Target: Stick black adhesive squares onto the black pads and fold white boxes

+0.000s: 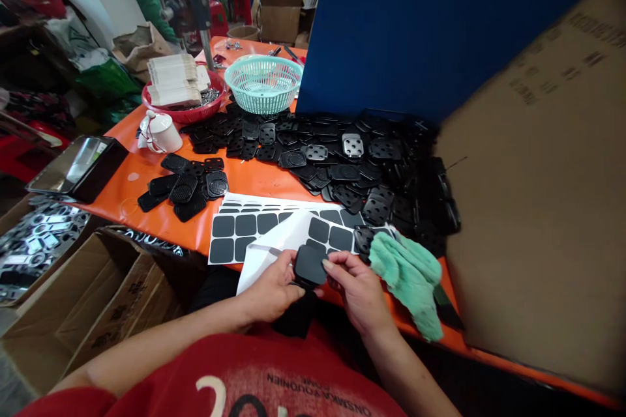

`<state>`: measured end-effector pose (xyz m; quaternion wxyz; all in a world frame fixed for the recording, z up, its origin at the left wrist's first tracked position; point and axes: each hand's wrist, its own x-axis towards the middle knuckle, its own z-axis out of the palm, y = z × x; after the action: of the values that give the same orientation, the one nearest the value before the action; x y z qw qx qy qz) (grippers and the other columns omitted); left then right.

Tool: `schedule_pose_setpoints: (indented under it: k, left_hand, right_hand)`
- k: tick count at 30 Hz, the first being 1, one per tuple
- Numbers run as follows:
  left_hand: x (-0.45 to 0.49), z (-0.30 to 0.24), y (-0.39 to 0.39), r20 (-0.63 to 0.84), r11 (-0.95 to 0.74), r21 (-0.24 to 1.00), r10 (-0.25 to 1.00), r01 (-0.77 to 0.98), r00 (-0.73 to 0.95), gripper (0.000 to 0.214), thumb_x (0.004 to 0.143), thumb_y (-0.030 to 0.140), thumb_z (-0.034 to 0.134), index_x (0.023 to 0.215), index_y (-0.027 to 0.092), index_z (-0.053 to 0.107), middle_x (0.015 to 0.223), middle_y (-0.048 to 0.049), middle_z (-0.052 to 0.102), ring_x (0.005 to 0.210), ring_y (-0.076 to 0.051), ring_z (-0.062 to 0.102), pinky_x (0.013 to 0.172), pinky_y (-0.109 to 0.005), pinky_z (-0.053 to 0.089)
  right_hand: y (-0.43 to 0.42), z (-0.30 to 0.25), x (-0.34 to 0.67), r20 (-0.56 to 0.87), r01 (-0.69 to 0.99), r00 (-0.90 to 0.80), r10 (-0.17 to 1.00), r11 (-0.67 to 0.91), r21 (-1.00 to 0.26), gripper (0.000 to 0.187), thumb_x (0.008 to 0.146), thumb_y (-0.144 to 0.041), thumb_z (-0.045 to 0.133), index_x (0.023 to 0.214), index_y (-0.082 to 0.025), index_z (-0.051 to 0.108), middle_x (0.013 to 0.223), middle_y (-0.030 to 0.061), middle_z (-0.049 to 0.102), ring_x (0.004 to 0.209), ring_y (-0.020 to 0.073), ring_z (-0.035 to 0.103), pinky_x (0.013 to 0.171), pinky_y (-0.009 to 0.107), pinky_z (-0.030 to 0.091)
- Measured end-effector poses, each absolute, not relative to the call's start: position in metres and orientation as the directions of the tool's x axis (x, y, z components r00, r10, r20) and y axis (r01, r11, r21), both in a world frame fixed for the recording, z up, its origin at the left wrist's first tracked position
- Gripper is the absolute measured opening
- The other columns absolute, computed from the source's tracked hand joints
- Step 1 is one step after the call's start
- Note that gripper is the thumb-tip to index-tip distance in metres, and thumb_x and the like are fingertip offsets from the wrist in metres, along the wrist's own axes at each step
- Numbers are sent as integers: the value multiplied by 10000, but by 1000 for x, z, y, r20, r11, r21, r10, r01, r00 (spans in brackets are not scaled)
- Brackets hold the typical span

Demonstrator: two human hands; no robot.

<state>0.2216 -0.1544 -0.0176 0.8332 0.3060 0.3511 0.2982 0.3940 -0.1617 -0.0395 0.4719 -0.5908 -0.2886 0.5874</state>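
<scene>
My left hand is closed on the left side of a black plastic plate with rounded corners. Over the plate lies a dark grey square pad, whose right edge is pinched between the thumb and fingers of my right hand. I cannot tell how much of the pad is stuck down. Just beyond my hands, white sheets carry rows of the same dark squares, and one sheet is curled up. A green cloth lies to the right of my right hand.
A large heap of black plates spreads across the orange table, with a smaller pile at left. Behind stand a white mug, a red basket and a mint basket. Cardboard and a blue panel border the right.
</scene>
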Motion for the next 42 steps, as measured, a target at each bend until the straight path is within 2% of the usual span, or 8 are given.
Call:
schedule_pose_setpoints:
  k: [6, 13, 18, 24, 27, 31, 37, 42]
  left_hand:
    - [221, -19, -154, -403, 639, 717, 707, -280, 582, 489, 688, 129, 697, 1087, 189, 419, 889, -35, 682, 689, -107, 608, 569, -202, 372]
    - [221, -19, -154, -410, 631, 728, 713, -267, 568, 494, 695, 125, 681, 1105, 195, 414, 936, -51, 684, 806, -169, 672, 633, -232, 409]
    - [220, -16, -154, -407, 628, 723, 724, -287, 557, 465, 691, 134, 693, 1064, 195, 421, 972, -63, 675, 758, -139, 653, 630, -228, 415]
    - [219, -14, -155, -403, 617, 740, 727, -269, 556, 492, 688, 119, 668, 1106, 182, 416, 898, -57, 678, 769, -146, 634, 629, -228, 413]
    - [219, -15, -156, -389, 606, 747, 732, -274, 559, 507, 696, 137, 684, 1126, 191, 422, 874, -37, 668, 754, -135, 617, 617, -217, 401]
    - [218, -17, -157, -343, 573, 764, 751, -297, 564, 472, 707, 177, 718, 1083, 203, 434, 893, -32, 660, 771, -133, 614, 632, -212, 397]
    - [218, -16, -160, -304, 534, 788, 770, -305, 561, 453, 734, 203, 721, 1085, 207, 434, 973, -56, 663, 955, -179, 626, 775, -255, 421]
    - [219, -16, -162, -297, 529, 795, 767, -298, 570, 424, 755, 188, 691, 1087, 206, 429, 985, -57, 666, 965, -177, 634, 787, -258, 424]
  right_hand:
    - [-161, -37, 393, -408, -155, 153, 900, -386, -909, 338, 627, -438, 821, 765, -179, 653, 559, -43, 532, 517, 97, 439, 500, 224, 344]
    - [-161, -35, 391, -348, -51, 159, 924, -345, -937, 337, 660, -466, 790, 780, -181, 655, 586, -29, 545, 536, 111, 470, 511, 238, 398]
    - [-161, -33, 390, -306, 49, 165, 938, -318, -947, 320, 698, -469, 762, 787, -181, 652, 615, -17, 568, 575, 123, 496, 545, 254, 439]
    - [-162, -30, 387, -335, 47, 145, 931, -344, -938, 359, 692, -519, 755, 778, -190, 638, 646, 0, 598, 587, 147, 538, 477, 257, 495]
    - [-163, -32, 387, -298, 84, 148, 943, -312, -946, 359, 703, -528, 747, 770, -192, 639, 647, 6, 608, 587, 159, 558, 477, 270, 509]
    - [-164, -33, 390, -207, 216, 124, 970, -230, -949, 278, 777, -472, 693, 763, -198, 644, 650, 16, 624, 605, 168, 572, 524, 275, 496]
    - [-165, -18, 389, -105, 428, 112, 988, -143, -893, 182, 859, -381, 574, 803, -225, 648, 636, 5, 640, 569, 171, 593, 527, 263, 457]
    - [-165, -11, 390, 0, 685, 29, 1000, -19, -728, 182, 877, -336, 521, 759, -236, 618, 592, 8, 629, 526, 169, 569, 531, 268, 388]
